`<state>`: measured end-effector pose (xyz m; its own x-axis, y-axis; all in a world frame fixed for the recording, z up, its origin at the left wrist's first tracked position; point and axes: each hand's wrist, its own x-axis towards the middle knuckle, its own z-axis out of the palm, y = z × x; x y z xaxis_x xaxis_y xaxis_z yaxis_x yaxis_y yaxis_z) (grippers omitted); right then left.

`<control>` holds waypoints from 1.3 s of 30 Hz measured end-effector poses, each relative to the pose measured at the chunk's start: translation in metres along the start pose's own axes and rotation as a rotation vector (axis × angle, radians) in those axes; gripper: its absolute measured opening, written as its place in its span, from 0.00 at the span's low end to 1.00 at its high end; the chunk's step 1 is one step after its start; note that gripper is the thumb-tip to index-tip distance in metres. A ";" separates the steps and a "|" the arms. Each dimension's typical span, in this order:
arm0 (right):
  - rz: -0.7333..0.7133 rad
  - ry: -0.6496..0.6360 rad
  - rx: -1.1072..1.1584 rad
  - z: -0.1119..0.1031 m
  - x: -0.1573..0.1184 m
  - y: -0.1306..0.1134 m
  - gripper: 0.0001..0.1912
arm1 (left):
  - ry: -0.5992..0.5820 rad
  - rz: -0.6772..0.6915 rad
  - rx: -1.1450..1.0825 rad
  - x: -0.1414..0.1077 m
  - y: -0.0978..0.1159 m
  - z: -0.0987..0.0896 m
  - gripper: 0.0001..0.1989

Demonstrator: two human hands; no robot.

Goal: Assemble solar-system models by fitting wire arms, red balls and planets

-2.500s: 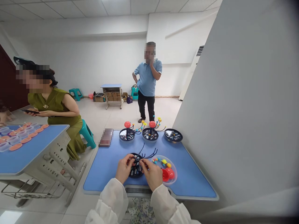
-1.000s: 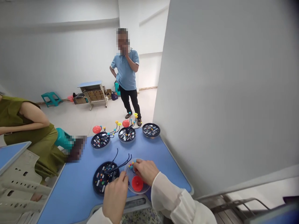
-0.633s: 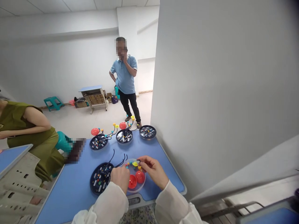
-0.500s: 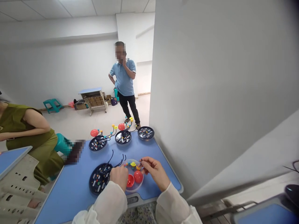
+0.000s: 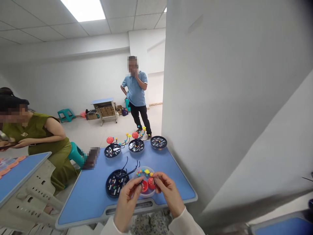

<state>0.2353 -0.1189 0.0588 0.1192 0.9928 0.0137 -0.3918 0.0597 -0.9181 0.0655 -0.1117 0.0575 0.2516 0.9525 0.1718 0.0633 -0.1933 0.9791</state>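
My left hand (image 5: 127, 199) is closed in a pinch on a small black piece (image 5: 141, 182) at the near left of a clear plastic bowl (image 5: 148, 196). My right hand (image 5: 168, 192) has its fingertips pressed together over the bowl's right side; what they hold, if anything, I cannot make out. Two red half-shells lie in the bowl, an open one (image 5: 145, 186) and a domed one (image 5: 151, 183), with several small coloured balls and a yellow ringed planet (image 5: 147, 171) behind them. Left of the bowl sits a round black base (image 5: 113, 186) with bent black rods rising from it.
Two assembled planet models (image 5: 112, 150) (image 5: 136, 146) and another round black base (image 5: 158, 142) stand along the far edge of the blue desk (image 5: 83, 202). A wall (image 5: 207, 114) rises close on the right. One person sits at the left; another stands beyond the desk.
My left hand has moved from the black base's rods to the bowl's near side, now pinching a small black piece. My right hand stays over the bowl's right side. The camera view has shifted.
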 end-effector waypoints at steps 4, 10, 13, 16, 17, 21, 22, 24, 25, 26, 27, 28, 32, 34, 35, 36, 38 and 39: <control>0.011 -0.058 0.024 0.015 -0.018 0.004 0.18 | 0.131 -0.066 -0.196 -0.020 -0.005 -0.001 0.15; -0.050 0.022 -0.031 0.039 -0.034 0.015 0.14 | 0.203 -0.142 -0.230 -0.034 -0.019 -0.017 0.17; -0.054 0.064 -0.043 0.051 -0.037 0.020 0.14 | 0.192 -0.149 -0.218 -0.041 -0.023 -0.025 0.18; -0.021 0.093 -0.041 0.061 -0.039 0.021 0.15 | 0.161 -0.131 -0.151 -0.047 -0.023 -0.032 0.18; -0.021 0.095 -0.052 0.063 -0.040 0.021 0.15 | 0.157 -0.118 -0.124 -0.049 -0.023 -0.034 0.18; -0.028 0.075 -0.109 0.070 -0.040 0.022 0.15 | 0.161 -0.049 -0.030 -0.053 -0.021 -0.040 0.15; -0.031 0.074 -0.119 0.071 -0.040 0.023 0.15 | 0.164 -0.031 -0.006 -0.054 -0.021 -0.041 0.15; -0.041 0.077 -0.135 0.072 -0.040 0.025 0.15 | 0.170 0.006 0.044 -0.054 -0.020 -0.043 0.14; -0.048 0.082 -0.147 0.073 -0.040 0.025 0.14 | 0.173 0.026 0.069 -0.054 -0.019 -0.043 0.14; -0.059 0.087 -0.161 0.073 -0.041 0.026 0.14 | 0.175 0.045 0.095 -0.054 -0.018 -0.044 0.14; -0.069 0.090 -0.178 0.073 -0.042 0.026 0.14 | 0.178 0.064 0.122 -0.054 -0.017 -0.044 0.14; -0.079 0.092 -0.193 0.074 -0.043 0.026 0.14 | 0.178 0.083 0.149 -0.054 -0.016 -0.045 0.14; -0.095 0.104 -0.217 0.075 -0.047 0.027 0.14 | 0.185 0.154 0.215 -0.056 -0.014 -0.044 0.13; -0.098 0.122 -0.215 0.076 -0.048 0.029 0.15 | 0.181 0.166 0.215 -0.057 -0.015 -0.043 0.12; -0.097 0.127 -0.215 0.075 -0.048 0.030 0.15 | 0.175 0.165 0.210 -0.057 -0.016 -0.042 0.12; -0.096 0.130 -0.215 0.075 -0.049 0.031 0.15 | 0.168 0.163 0.205 -0.057 -0.017 -0.042 0.12; -0.089 0.128 -0.219 0.073 -0.049 0.032 0.15 | 0.157 0.157 0.195 -0.057 -0.020 -0.041 0.12; -0.084 0.123 -0.224 0.073 -0.049 0.032 0.15 | 0.156 0.155 0.192 -0.057 -0.021 -0.041 0.13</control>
<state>0.1505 -0.1581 0.0571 0.2584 0.9643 0.0575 -0.1657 0.1029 -0.9808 0.0097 -0.1520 0.0312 0.1220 0.9300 0.3467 0.2213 -0.3660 0.9039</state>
